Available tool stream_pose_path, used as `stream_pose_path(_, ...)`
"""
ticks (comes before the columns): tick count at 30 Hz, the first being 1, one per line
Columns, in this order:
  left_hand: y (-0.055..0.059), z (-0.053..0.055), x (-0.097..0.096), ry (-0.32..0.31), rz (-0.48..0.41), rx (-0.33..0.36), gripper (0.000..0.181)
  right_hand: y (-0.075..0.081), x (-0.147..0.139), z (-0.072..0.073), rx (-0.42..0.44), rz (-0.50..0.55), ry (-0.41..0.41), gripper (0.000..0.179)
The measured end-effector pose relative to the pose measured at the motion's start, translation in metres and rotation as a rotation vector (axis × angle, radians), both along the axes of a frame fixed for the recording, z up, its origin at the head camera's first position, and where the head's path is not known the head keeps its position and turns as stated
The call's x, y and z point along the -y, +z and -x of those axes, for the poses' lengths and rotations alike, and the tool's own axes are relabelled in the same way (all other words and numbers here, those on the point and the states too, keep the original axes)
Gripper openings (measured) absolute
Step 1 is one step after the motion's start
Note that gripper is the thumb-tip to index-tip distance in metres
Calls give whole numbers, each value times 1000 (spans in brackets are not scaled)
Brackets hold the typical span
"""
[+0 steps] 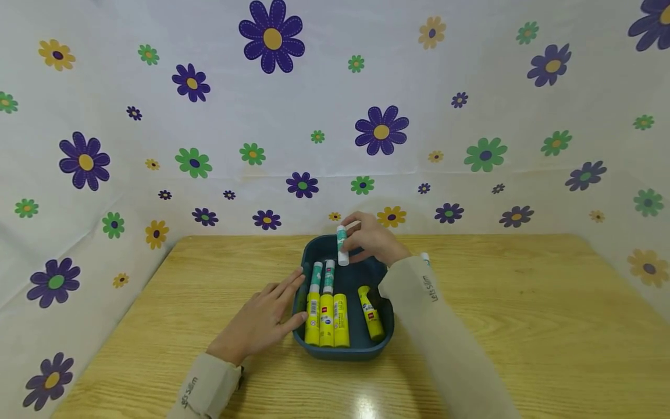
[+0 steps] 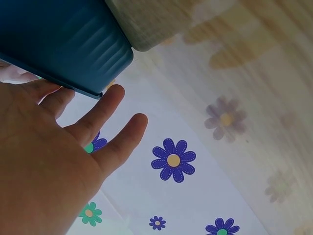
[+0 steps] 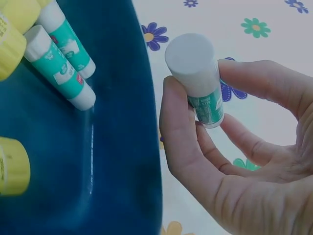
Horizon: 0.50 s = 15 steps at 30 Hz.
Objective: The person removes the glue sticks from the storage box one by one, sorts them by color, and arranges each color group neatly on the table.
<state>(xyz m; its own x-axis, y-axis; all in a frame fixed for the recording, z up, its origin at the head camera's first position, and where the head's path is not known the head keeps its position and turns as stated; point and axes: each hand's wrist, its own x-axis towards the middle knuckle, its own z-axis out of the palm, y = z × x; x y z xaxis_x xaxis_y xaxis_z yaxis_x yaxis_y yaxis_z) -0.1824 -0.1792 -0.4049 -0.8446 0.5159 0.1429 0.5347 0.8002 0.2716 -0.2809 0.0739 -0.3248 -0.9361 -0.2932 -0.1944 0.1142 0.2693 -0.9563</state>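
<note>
My right hand (image 1: 373, 238) pinches a white-and-green glue stick (image 1: 342, 247) between thumb and fingers, over the far end of a dark blue bin (image 1: 342, 354). In the right wrist view its white end (image 3: 190, 54) faces the camera. Inside the bin, two more white-and-green glue sticks (image 1: 328, 276) lie side by side at the left, beyond a row of three yellow glue sticks (image 1: 327, 320). Another yellow glue stick (image 1: 373, 317) lies tilted along the right side. With fingers extended, my left hand (image 1: 256, 321) rests at the bin's left rim.
The bin stands on a wooden table (image 1: 523, 326). A white-topped stick (image 1: 425, 256) shows just past the right sleeve (image 1: 434, 314), mostly hidden by it. Behind the table hangs a white cloth (image 1: 324, 93) printed with flowers.
</note>
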Motion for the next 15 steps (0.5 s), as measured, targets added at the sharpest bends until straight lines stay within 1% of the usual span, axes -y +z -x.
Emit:
stream_pose_path(7, 1, 0, -1, -2, -12, 2, 75, 6, -13, -1, -20, -7, -3, 60)
stream_pose_path(15, 0, 0, 0, 0, -3, 1, 75, 10, -28, -2, -48, -5, -5, 63)
